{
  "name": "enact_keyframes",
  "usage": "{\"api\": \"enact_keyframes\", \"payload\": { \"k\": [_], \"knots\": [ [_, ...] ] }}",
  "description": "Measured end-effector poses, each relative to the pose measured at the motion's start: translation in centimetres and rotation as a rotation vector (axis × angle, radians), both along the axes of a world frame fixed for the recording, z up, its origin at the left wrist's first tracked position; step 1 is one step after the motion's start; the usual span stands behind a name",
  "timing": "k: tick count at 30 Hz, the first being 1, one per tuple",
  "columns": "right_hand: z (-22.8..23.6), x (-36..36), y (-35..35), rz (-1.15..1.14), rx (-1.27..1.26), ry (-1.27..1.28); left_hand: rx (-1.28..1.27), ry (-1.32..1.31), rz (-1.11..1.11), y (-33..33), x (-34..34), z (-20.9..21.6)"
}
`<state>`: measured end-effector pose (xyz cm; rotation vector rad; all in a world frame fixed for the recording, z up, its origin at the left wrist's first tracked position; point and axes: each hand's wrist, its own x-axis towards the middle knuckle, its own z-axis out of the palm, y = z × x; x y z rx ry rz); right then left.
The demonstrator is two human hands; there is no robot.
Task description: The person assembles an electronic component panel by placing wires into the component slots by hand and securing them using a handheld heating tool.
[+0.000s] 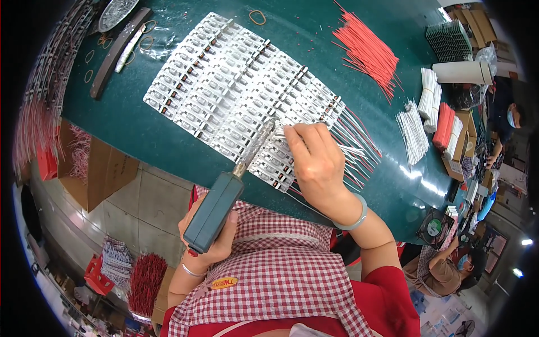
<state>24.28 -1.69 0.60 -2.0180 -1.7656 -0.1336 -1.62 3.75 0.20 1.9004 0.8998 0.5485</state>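
My left hand (225, 240) is wrapped round the dark green body of a soldering gun (212, 214). Its metal barrel reaches up and right, with the tip over rows of white plastic holders (224, 84) laid side by side on the green table. My right hand (317, 160) is closed in a pinch beside the tip, on what looks like a white wire (281, 131); the fingers partly cover it. Red and white wires (356, 137) run out from the right-hand end of the rows, some passing behind my right hand.
Loose red wires (368, 53) and white wires (412, 135) lie on the table's right. Rubber bands (257, 17) and a dark curved bar (119, 53) lie toward the back and left. A cardboard box (109, 174) stands below the left edge; a small fan (435, 227) and co-workers are at right.
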Motion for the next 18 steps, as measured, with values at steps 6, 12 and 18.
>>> {"api": "enact_keyframes", "payload": {
  "k": [6, 12, 18],
  "knots": [
    [0.1, -0.6, -0.3, 0.014, 0.092, 0.042, 0.044, 0.017, -0.055, 0.2, -0.6, 0.0],
    [-0.2, -0.9, -0.3, 0.007, 0.082, 0.042, 0.000, 0.061, -0.042, -0.1, -0.7, 0.2],
    [0.0, -1.1, -0.2, 0.004, 0.066, 0.021, 0.016, 0.015, -0.041, -0.1, -0.6, 0.2]
  ]
}}
